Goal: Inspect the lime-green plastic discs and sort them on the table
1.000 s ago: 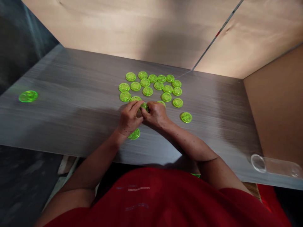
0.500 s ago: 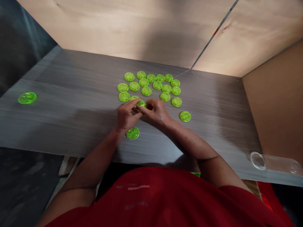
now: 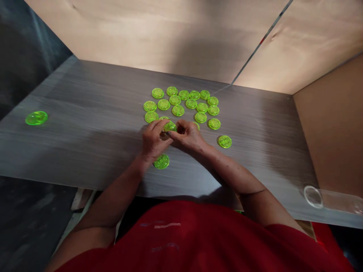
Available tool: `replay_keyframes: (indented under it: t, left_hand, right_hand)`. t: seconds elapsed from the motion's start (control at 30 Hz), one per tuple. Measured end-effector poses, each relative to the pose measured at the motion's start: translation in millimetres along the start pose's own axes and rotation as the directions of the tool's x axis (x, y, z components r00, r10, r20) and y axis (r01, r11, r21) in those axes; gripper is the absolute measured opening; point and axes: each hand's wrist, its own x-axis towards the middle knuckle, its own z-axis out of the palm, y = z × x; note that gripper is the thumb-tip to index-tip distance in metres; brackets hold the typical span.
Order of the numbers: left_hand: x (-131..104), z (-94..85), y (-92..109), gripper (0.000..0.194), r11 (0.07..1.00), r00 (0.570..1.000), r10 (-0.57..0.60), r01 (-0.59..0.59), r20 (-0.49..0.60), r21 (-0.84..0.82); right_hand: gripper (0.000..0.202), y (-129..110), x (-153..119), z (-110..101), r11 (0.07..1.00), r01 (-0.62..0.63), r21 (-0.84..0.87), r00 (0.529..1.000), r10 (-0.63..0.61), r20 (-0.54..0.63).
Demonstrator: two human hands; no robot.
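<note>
Between my two hands is a round, see-through lime-green disc (image 3: 170,126), partly covered by my fingers. My left hand (image 3: 154,139) is closed on its left side, and my right hand (image 3: 187,134) pinches it from the right, thumb across the near edge. Several like discs (image 3: 178,110) lie spread just beyond my hands. Another green disc (image 3: 161,161) rests by my left wrist, and one (image 3: 225,141) lies to the right of my right hand. What the discs contain is too small to make out.
A lone green disc (image 3: 36,118) lies far left on the grey wood-grain table (image 3: 93,98). At the right front edge, a clear plastic tube (image 3: 334,200) lies on its side. Pale wooden panels (image 3: 147,34) rise behind the table, with a brown panel (image 3: 337,121) on the right.
The view has shifted slightly, so everything sits a little further right. The disc between my hands shows more of its face. Both hands keep their hold.
</note>
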Motion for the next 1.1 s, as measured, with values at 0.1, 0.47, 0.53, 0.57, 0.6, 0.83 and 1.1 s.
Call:
replay_keyframes:
  t: [0.1,0.47,0.53,0.57,0.6,0.83,1.1]
  left_hand:
    - [-2.3,2.3,5.5,0.040,0.992,0.995,0.096,-0.094,-0.022,0.081]
    - [15.8,-27.2,8.2,0.034,0.857,0.958,-0.108,0.225,0.267,-0.463]
    - [18.1,-30.5,9.3,0.036,0.798,0.938,-0.153,0.303,0.310,-0.520]
    - [18.5,-31.1,10.4,0.037,0.775,0.927,-0.170,0.336,0.334,-0.536]
    - [18.6,-31.3,11.8,0.039,0.755,0.917,-0.183,0.362,0.356,-0.547]
    - [14.8,-33.3,23.1,0.038,0.778,0.939,-0.208,0.329,0.274,-0.536]
    - [16.4,-18.8,16.3,0.046,0.703,0.916,-0.255,0.395,0.309,-0.592]
  right_hand:
    - [0.040,-3.6,-2.5,3.6,0.964,0.058,-0.260,0.996,-0.073,-0.047]
    - [0.038,1.3,-3.5,-12.6,0.915,0.215,-0.342,0.976,-0.193,0.099]
    - [0.036,2.0,-4.2,-12.3,0.914,0.262,-0.310,0.963,-0.227,0.144]
    - [0.035,2.2,-4.6,-11.9,0.913,0.284,-0.292,0.956,-0.245,0.161]
    - [0.034,2.3,-5.2,-11.7,0.913,0.302,-0.275,0.949,-0.262,0.174]
    - [0.031,0.3,-10.8,-11.8,0.905,0.327,-0.273,0.939,-0.277,0.206]
    - [0.034,-1.8,-4.8,-8.3,0.926,0.278,-0.255,0.956,-0.240,0.170]
